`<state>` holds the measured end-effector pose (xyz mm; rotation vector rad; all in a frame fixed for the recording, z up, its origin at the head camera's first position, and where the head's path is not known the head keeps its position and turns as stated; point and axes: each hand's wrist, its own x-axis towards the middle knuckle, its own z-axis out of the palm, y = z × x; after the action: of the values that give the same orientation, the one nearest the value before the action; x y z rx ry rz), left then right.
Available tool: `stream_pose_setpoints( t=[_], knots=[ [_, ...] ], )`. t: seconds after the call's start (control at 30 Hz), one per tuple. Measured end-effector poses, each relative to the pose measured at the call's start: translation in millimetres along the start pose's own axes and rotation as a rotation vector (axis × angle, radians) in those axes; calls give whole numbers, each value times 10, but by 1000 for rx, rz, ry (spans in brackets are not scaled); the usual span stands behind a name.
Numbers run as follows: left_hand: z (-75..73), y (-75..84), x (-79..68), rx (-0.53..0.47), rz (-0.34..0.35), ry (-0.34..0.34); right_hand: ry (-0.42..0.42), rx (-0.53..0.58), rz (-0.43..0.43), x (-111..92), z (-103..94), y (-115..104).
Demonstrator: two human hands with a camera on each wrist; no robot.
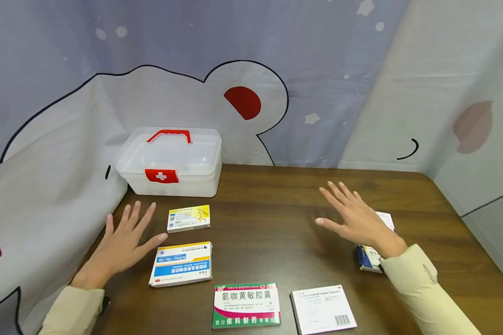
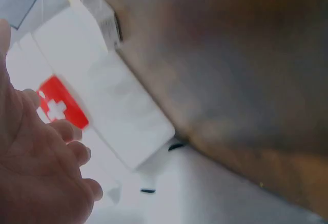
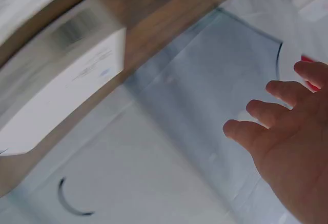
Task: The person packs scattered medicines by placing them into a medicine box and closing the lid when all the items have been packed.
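In the head view my left hand (image 1: 123, 246) hovers at the left with spread fingers, holding nothing. Beside it lie a small yellow-and-white medicine box (image 1: 188, 218) and a blue-and-white medicine box (image 1: 181, 264). My right hand (image 1: 356, 221) is held over the right side, fingers extended and nothing in them. Its wrist partly covers a dark blue-and-white box (image 1: 370, 258) and a white box (image 1: 386, 221). Nearer the front lie a green-and-pink medicine box (image 1: 246, 305) and a white medicine box with a barcode (image 1: 323, 309).
A translucent first-aid case (image 1: 176, 160) with a red handle and a red cross latch stands at the back left, lid down. Printed cloth (image 1: 318, 83) hangs behind and beside the brown wooden table (image 1: 268, 200).
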<state>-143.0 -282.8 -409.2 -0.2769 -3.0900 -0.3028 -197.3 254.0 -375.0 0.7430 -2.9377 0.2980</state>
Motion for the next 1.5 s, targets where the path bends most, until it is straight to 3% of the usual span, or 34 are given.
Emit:
stream_pose_setpoints(
  t=[0.23,0.47,0.6,0.73,0.83,1.03,1.2,1.3,1.5],
  knots=[
    [-171,-236,208,-115,-82,52,3,67,-79,521,71,-321],
    [-289,-426,469,-370,-133,141,-82,306,-99,1041,216,-748],
    [-323,-460,613,-494,-274,143,-124,398,-109,1367,345,-958],
    [-305,-519,723,-684,-419,139,-131,429,-108,1645,484,-1166],
    [-264,-561,778,-802,-477,150,-104,456,-97,1792,594,-1314],
    [-203,-596,945,-948,-478,259,30,690,-70,2043,802,-1540],
    [-150,-605,1095,-998,-424,339,100,873,-10,2168,949,-1655],
    [-120,-618,1167,-1045,-388,399,114,941,30,2202,975,-1718],
    [-76,-637,1226,-1137,-453,487,93,1147,2,2203,880,-1903]
  ],
)
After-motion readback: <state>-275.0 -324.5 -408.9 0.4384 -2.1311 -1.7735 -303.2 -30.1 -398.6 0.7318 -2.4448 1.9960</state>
